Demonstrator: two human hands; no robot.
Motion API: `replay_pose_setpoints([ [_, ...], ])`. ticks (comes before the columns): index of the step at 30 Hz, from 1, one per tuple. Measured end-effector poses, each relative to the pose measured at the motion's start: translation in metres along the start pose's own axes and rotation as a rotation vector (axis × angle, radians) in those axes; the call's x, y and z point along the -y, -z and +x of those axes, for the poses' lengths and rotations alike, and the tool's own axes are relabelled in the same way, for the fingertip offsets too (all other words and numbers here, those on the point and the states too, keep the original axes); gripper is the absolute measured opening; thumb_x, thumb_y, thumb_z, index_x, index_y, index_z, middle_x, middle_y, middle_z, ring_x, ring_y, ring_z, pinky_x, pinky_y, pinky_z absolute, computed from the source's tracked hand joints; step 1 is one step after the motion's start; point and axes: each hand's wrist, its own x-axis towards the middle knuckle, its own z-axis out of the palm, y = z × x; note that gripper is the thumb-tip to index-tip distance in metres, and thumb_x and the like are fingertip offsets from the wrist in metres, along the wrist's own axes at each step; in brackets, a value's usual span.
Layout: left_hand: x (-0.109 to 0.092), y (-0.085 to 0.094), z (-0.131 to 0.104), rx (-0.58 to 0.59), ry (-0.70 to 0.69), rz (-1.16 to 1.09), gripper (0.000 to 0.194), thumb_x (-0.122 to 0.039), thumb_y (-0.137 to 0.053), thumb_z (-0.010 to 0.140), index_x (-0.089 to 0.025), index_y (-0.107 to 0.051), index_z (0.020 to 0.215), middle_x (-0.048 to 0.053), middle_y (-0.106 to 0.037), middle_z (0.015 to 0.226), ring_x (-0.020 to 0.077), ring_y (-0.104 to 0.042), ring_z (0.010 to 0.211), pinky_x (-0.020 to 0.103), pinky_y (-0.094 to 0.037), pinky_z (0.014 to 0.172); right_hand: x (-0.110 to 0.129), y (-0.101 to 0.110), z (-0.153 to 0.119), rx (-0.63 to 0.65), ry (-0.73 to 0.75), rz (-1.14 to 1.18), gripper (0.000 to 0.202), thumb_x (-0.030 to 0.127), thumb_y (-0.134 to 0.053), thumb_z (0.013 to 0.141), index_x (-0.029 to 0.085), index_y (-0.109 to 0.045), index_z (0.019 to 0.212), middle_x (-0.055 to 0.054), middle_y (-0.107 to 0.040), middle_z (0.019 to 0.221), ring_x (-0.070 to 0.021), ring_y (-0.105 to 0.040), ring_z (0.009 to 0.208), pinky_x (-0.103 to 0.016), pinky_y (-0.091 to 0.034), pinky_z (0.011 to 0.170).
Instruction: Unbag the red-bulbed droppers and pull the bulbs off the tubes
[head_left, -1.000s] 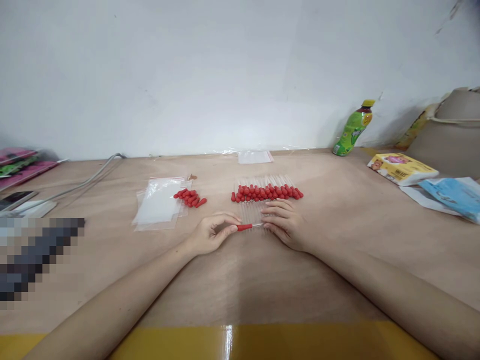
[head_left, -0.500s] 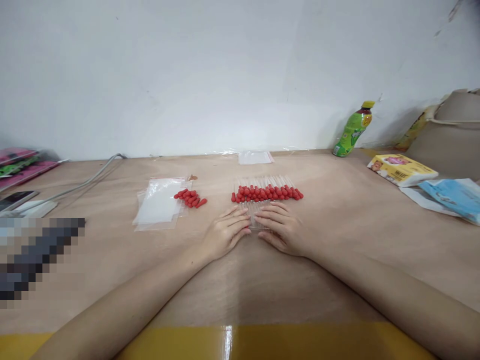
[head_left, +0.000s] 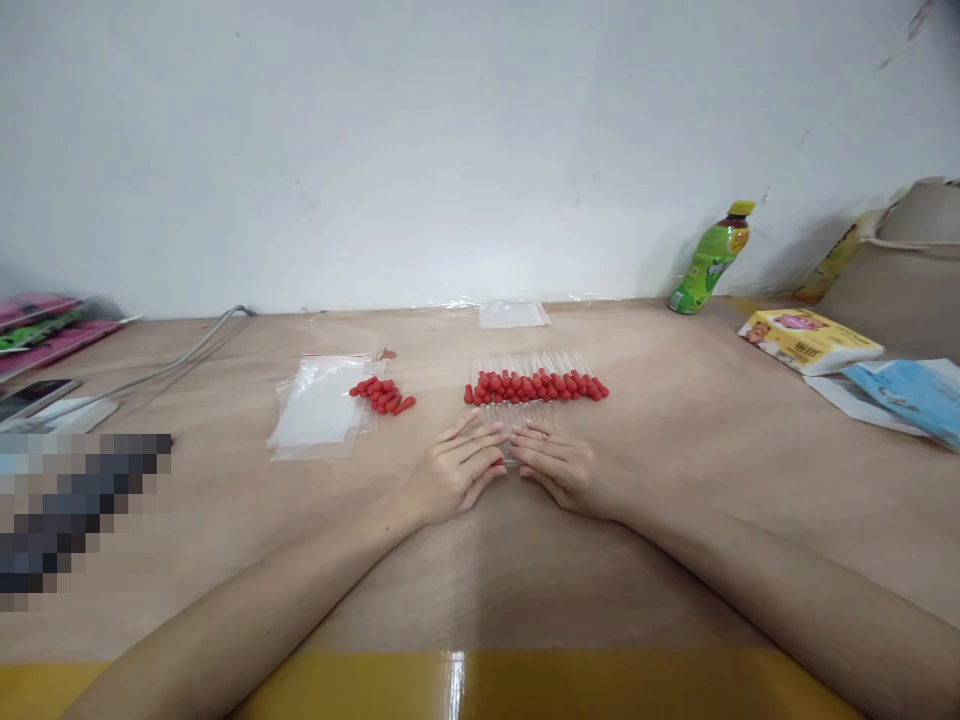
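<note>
Hiding clear tubes (head_left: 519,412) partly: right hand (head_left: 571,468); bags (head_left: 319,400) left, bottle (head_left: 711,262) right

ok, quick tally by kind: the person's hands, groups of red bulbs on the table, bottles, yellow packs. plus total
Hands: 2 (left hand, right hand)
Red bulb groups: 2 (loose pile, longer row)
Green bottle: 1
Yellow pack: 1
Total: 6
Single bulbs overlap too much to count.

The left grip (head_left: 456,472) mostly hides a red bulb (head_left: 499,462) — blue packet (head_left: 909,395) cut off.
</note>
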Motion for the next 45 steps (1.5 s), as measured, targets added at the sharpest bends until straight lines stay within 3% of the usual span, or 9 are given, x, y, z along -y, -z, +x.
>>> replay_pose_setpoints([
  [8, 0.011, 0.002, -0.013, 0.027, 0.035, -0.064, 0.015, -0.017, -0.048, 0.085, -0.017, -0.060, 0.095, 0.008, -0.065, 0.105, 0.0190, -0.055, 0.109, 0.044, -0.036, 0.103, -0.010, 0.005, -0.011, -0.010, 0.019, 0.005, 0.033, 0.015, -0.046, 0.086, 0.017, -0.053, 0.118, -0.009, -0.061, 0.114, -0.0192, -0.051, 0.113, -0.040, -0.046, 0.097],
  [12, 0.025, 0.017, -0.027, 0.013, 0.126, 0.017, 0.017, -0.019, -0.048, 0.086, -0.019, -0.061, 0.098, 0.007, -0.066, 0.104, 0.0193, -0.057, 0.104, 0.043, -0.042, 0.095, -0.024, 0.019, -0.023, -0.119, -0.207, -0.028, 0.032, 0.018, -0.047, 0.085, 0.023, -0.056, 0.115, -0.007, -0.064, 0.106, -0.0199, -0.058, 0.103, -0.041, -0.049, 0.090],
  [16, 0.030, 0.021, -0.027, -0.044, 0.213, 0.063, 0.014, -0.025, -0.053, 0.084, -0.022, -0.064, 0.091, 0.006, -0.063, 0.089, 0.0142, -0.058, 0.075, 0.028, -0.048, 0.067, -0.031, 0.024, -0.023, -0.124, -0.416, -0.187, 0.026, 0.023, -0.047, 0.085, 0.019, -0.061, 0.107, -0.005, -0.063, 0.073, -0.0174, -0.058, 0.069, -0.035, -0.050, 0.066],
  [18, 0.033, 0.020, -0.024, -0.093, 0.295, 0.069, 0.017, -0.024, -0.051, 0.084, -0.021, -0.064, 0.094, 0.006, -0.057, 0.084, 0.0134, -0.053, 0.071, 0.026, -0.046, 0.061, -0.031, 0.021, -0.022, -0.105, -0.452, -0.208, 0.026, 0.023, -0.044, 0.085, 0.016, -0.061, 0.104, -0.006, -0.061, 0.069, -0.0175, -0.056, 0.065, -0.034, -0.048, 0.063],
  [21, 0.049, 0.026, -0.020, -0.147, 0.465, 0.091, 0.023, -0.022, -0.046, 0.085, -0.019, -0.062, 0.102, 0.006, -0.052, 0.085, 0.0160, -0.052, 0.078, 0.030, -0.046, 0.068, -0.030, 0.016, -0.022, -0.123, -0.522, -0.171, 0.026, 0.022, -0.042, 0.084, 0.015, -0.058, 0.103, -0.006, -0.061, 0.072, -0.0172, -0.056, 0.065, -0.031, -0.046, 0.062],
  [25, 0.082, 0.049, -0.019, -0.228, 0.770, 0.126, 0.027, -0.021, -0.050, 0.078, -0.018, -0.060, 0.103, 0.004, -0.052, 0.080, 0.0140, -0.052, 0.068, 0.029, -0.046, 0.065, -0.027, 0.013, -0.020, -0.116, -0.620, -0.155, 0.015, 0.022, -0.044, 0.081, 0.017, -0.057, 0.088, -0.003, -0.059, 0.066, -0.0146, -0.054, 0.057, -0.026, -0.043, 0.053],
  [31, 0.120, 0.076, -0.030, -0.378, 1.046, -0.012, 0.030, -0.031, -0.061, 0.069, -0.016, -0.054, 0.093, 0.001, -0.057, 0.075, 0.0101, -0.052, 0.060, 0.022, -0.043, 0.056, -0.021, 0.009, -0.011, -0.131, -0.557, -0.124, 0.017, 0.020, -0.044, 0.082, 0.019, -0.060, 0.084, -0.004, -0.058, 0.066, -0.0153, -0.054, 0.060, -0.028, -0.044, 0.056],
  [40, 0.135, 0.063, -0.055, -0.206, 1.106, -0.042, 0.030, -0.044, -0.064, 0.063, -0.018, -0.059, 0.077, 0.000, -0.060, 0.069, 0.0108, -0.050, 0.056, 0.023, -0.041, 0.053, -0.019, 0.009, -0.013, -0.022, -0.446, -0.018, 0.029, 0.034, -0.055, 0.079, 0.016, -0.060, 0.102, -0.008, -0.053, 0.082, -0.0185, -0.051, 0.076, -0.035, -0.048, 0.068],
  [45, 0.135, 0.066, -0.056, -0.187, 1.126, -0.042, 0.028, -0.045, -0.058, 0.070, -0.018, -0.060, 0.076, 0.001, -0.062, 0.070, 0.0125, -0.053, 0.058, 0.024, -0.042, 0.056, -0.018, 0.012, -0.013, 0.032, -0.453, 0.028, 0.040, 0.043, -0.060, 0.074, 0.016, -0.060, 0.103, -0.011, -0.052, 0.096, -0.0221, -0.052, 0.089, -0.039, -0.049, 0.077],
])
